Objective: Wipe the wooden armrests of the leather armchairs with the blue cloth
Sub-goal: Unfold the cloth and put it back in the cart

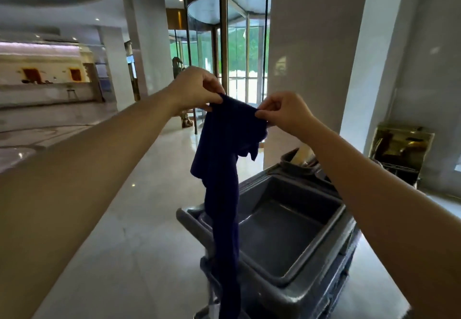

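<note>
A dark blue cloth hangs long and limp in front of me, held up by its top edge. My left hand pinches the cloth's upper left corner. My right hand pinches the top edge a little to the right, so the edge stretches between both hands. The cloth's lower end dangles over the near left corner of a grey cleaning cart. No armchair or wooden armrest is in view.
The cart's open grey tub stands right below my hands. A white pillar rises just behind it, and a brass-coloured box stands at the right wall. Polished marble floor spreads left toward a reception counter; a glass revolving door is ahead.
</note>
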`<control>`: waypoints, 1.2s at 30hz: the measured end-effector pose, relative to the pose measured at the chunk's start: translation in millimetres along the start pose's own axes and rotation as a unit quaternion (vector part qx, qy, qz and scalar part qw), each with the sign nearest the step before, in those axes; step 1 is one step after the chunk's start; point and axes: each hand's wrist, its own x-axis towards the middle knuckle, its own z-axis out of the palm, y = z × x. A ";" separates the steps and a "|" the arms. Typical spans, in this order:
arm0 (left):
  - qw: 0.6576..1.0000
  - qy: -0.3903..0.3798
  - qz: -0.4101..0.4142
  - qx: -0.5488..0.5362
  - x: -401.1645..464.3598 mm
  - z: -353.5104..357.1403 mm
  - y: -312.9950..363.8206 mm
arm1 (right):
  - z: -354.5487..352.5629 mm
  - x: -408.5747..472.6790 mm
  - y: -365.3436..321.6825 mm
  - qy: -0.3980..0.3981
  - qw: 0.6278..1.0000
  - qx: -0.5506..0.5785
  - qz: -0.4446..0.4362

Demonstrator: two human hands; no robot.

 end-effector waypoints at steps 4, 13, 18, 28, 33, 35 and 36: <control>0.999 0.008 0.045 -0.028 79.0 13.7 -4.0 | -33.2 56.5 22.4 0.044 0.998 -0.048 -0.016; 0.981 -0.021 0.171 -0.092 233.9 38.7 15.7 | -103.6 143.4 47.4 0.135 0.976 -0.171 -0.005; 0.954 -0.083 0.189 -0.215 290.0 62.3 12.1 | -127.1 171.5 58.1 0.199 0.956 -0.217 0.018; 0.924 -0.251 0.171 -0.232 326.7 138.6 -46.8 | -93.5 152.8 122.4 0.204 0.924 -0.289 0.143; 0.918 -0.267 0.145 -0.254 329.9 166.0 -65.4 | -85.9 151.0 142.5 0.200 0.920 -0.288 0.175; 0.915 -0.284 0.127 -0.257 326.5 182.8 -76.6 | -79.8 144.5 156.8 0.189 0.922 -0.276 0.196; 0.914 -0.293 0.121 -0.252 323.2 193.1 -84.5 | -75.2 139.3 166.2 0.179 0.922 -0.272 0.208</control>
